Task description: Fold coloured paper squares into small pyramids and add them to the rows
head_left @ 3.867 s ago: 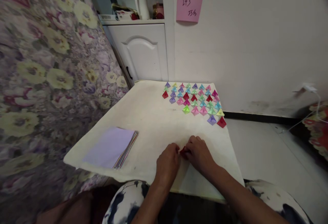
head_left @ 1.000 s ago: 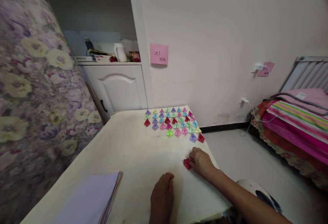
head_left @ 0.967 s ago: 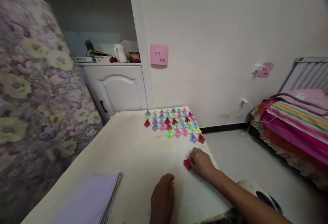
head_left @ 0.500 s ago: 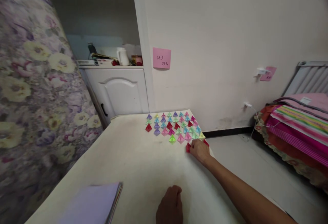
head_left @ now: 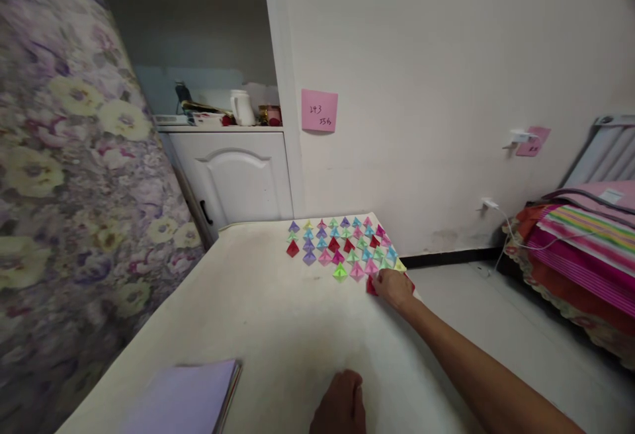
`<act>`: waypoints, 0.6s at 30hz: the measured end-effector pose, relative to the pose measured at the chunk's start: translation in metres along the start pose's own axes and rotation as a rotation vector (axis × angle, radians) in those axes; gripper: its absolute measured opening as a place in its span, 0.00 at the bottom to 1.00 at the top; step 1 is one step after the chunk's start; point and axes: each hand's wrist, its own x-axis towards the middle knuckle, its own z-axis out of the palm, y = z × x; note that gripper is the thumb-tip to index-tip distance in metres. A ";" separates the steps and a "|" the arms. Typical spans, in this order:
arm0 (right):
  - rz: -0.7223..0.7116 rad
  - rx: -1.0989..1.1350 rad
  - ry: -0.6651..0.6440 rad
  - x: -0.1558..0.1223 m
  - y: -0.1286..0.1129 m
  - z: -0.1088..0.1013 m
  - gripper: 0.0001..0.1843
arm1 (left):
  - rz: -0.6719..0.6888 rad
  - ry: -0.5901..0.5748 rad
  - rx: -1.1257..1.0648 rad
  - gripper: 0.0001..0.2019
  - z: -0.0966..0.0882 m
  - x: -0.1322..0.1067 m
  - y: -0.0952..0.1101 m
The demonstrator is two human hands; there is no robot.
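My right hand [head_left: 394,285] reaches to the far right part of the white table [head_left: 268,315], fingers pinched on a small red folded paper piece [head_left: 371,286]. It sits at the near edge of a group of several small coloured folded paper pieces [head_left: 342,249] laid out in rows. My left hand [head_left: 342,407] rests on the table near the bottom edge, fingers curled with nothing visible in them. A stack of coloured paper sheets [head_left: 186,404], purple on top, lies at the near left.
A flowered fabric surface [head_left: 64,176] rises along the left. Behind the table stand a white cabinet [head_left: 238,176] with a jug and jars on top, and a wall with a pink note [head_left: 319,110]. A bed with striped bedding [head_left: 580,249] is at the right.
My right hand has carried the red folded piece away from me, up to the near edge of the rows. My left hand has stayed low on the table. The view has lifted.
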 end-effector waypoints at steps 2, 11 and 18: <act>-0.013 0.018 0.022 -0.003 0.006 -0.007 0.14 | -0.001 0.006 0.005 0.13 -0.002 0.000 0.000; -0.026 0.069 -0.016 -0.037 0.061 -0.028 0.13 | 0.012 -0.036 -0.041 0.13 -0.017 0.002 0.004; -0.133 0.094 -0.263 -0.057 0.069 -0.026 0.06 | 0.034 0.076 -0.188 0.12 -0.003 0.022 0.015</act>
